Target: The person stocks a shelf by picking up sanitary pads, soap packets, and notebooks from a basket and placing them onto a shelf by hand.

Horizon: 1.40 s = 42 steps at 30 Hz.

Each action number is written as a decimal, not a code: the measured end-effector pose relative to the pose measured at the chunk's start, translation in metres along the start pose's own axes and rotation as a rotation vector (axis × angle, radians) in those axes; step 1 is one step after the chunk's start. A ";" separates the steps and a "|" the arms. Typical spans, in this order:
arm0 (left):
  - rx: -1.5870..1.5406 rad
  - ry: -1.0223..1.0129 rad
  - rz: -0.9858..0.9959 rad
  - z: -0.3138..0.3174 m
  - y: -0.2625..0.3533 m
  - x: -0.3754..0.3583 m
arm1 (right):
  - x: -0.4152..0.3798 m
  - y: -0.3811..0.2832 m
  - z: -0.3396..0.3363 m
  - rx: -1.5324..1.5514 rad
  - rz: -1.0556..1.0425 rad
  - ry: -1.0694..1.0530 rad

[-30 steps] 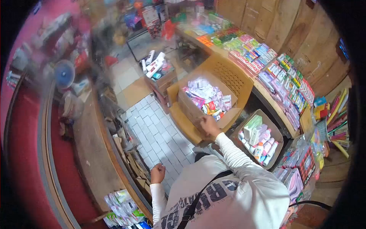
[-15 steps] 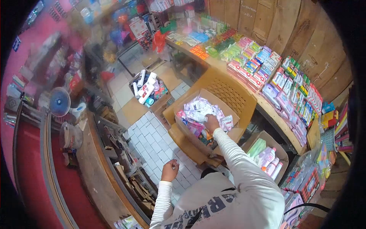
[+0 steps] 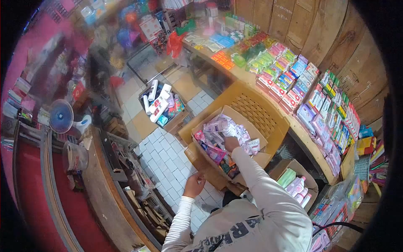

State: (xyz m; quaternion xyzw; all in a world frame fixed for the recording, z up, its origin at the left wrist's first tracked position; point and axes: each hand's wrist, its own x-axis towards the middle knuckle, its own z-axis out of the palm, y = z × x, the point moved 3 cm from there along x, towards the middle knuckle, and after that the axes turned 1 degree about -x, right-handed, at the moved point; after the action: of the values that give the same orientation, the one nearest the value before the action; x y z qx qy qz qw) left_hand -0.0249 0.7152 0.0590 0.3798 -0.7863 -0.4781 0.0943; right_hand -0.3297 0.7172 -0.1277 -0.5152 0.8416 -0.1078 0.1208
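Observation:
My right hand (image 3: 231, 144) is down inside an open cardboard box (image 3: 261, 158), touching white and purple packets (image 3: 241, 131). Its fingertips are hidden among them, so I cannot see whether they grip one. Pink and darker packets (image 3: 215, 154) fill the near left side of the box. The box rests on the seat of a tan plastic chair (image 3: 275, 119) with a perforated back. My left hand (image 3: 194, 185) hangs over the tiled floor by the front of the chair, its fingers loosely bent and apart, with nothing visible in them.
A second carton (image 3: 172, 122) with white boxes and tubes stands on the floor. Another carton (image 3: 312, 185) holds bottles at the right. Toothpaste boxes (image 3: 323, 105) line the wooden shelf. A wooden counter (image 3: 107, 189) and a fan (image 3: 61, 115) are on the left.
My left hand has moved slightly right and its fingers have loosened. My right hand has shifted slightly down among the packets. The whole view has shifted a little.

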 end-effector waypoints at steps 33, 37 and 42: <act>-0.716 0.409 -0.556 -0.005 -0.100 -0.140 | 0.072 -0.011 -0.026 0.575 0.192 0.231; -0.744 0.547 -0.486 -0.015 -0.091 -0.168 | 0.069 -0.027 -0.054 0.365 0.174 0.196; -0.768 0.582 -0.425 -0.030 -0.073 -0.200 | 0.037 -0.117 -0.148 0.577 -0.230 0.423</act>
State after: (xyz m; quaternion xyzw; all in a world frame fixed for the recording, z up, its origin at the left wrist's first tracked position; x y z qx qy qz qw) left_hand 0.1661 0.8136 0.0578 0.5862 -0.4012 -0.6152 0.3420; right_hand -0.2937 0.6407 0.0451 -0.5175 0.7197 -0.4573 0.0713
